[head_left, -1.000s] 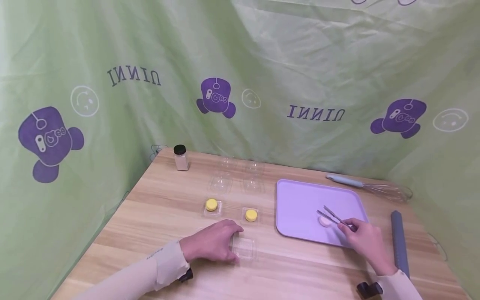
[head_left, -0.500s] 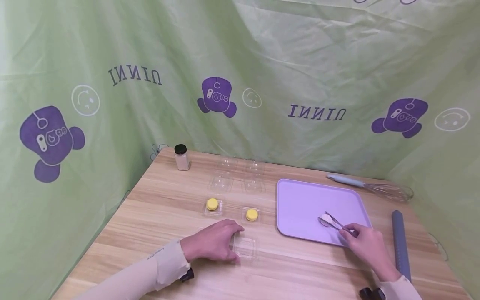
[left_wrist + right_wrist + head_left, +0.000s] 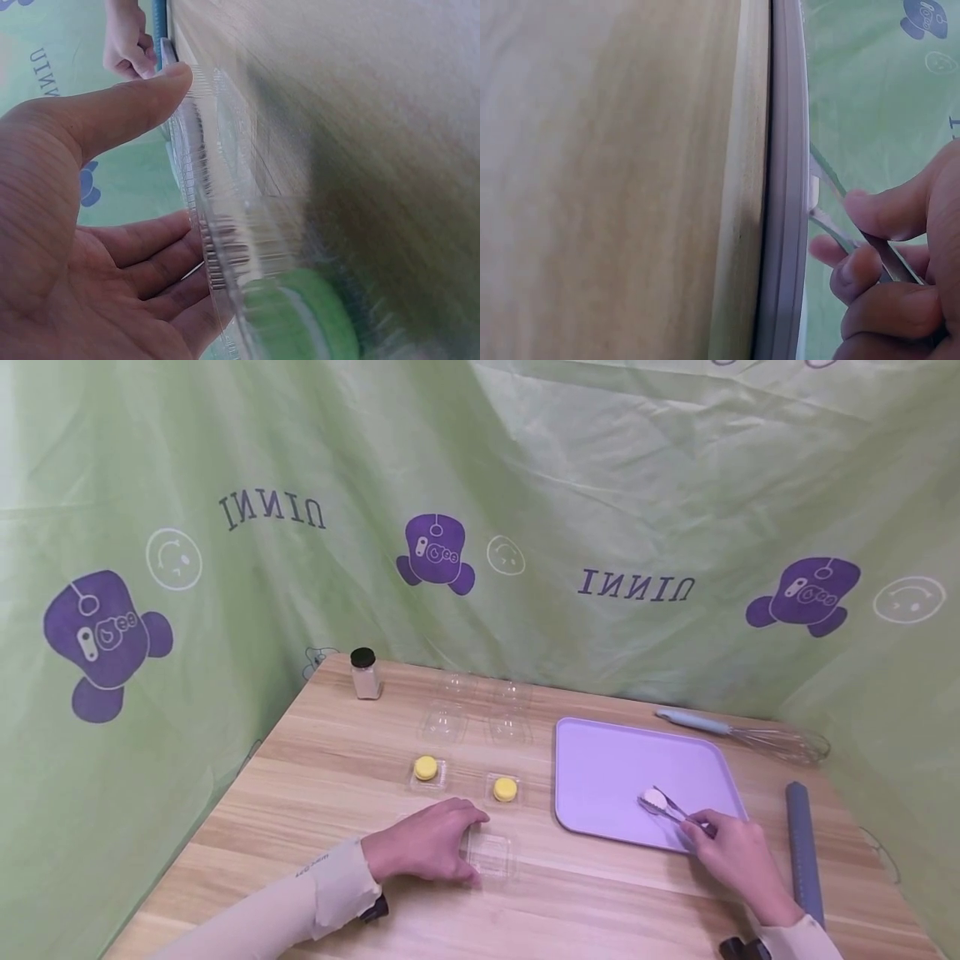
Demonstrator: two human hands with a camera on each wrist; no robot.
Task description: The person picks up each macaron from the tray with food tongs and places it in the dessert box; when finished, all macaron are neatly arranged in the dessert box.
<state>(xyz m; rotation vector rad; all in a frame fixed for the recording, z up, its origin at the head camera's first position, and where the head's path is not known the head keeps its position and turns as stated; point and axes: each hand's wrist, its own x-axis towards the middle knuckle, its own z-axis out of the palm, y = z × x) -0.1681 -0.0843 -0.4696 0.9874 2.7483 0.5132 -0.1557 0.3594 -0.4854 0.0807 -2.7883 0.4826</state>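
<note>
My left hand (image 3: 431,843) rests on the table, thumb and fingers spread about the left side of a clear plastic box base (image 3: 491,857), touching its edges. Close by that hand, a green macaron (image 3: 296,315) sits in clear plastic in the left wrist view; my hand hides it from the head view. My right hand (image 3: 738,860) pinches small metal tongs (image 3: 678,814). Between the tong tips is a pale pink macaron (image 3: 655,800), over the lilac tray (image 3: 592,768); whether it touches the tray I cannot tell. Thumb and fingers press the tong arms (image 3: 889,259) in the right wrist view.
Two yellow macarons (image 3: 425,767) sit in clear bases beyond my left hand. Several clear domed lids (image 3: 444,722) stand farther back, beside a black-capped jar (image 3: 365,675). A whisk (image 3: 693,721) lies behind the tray; a blue-grey roll (image 3: 804,852) lies at right.
The tongs have closed on the pink macaron, which now shows tilted between their tips. My right hand has shifted slightly; my left hand stays in place.
</note>
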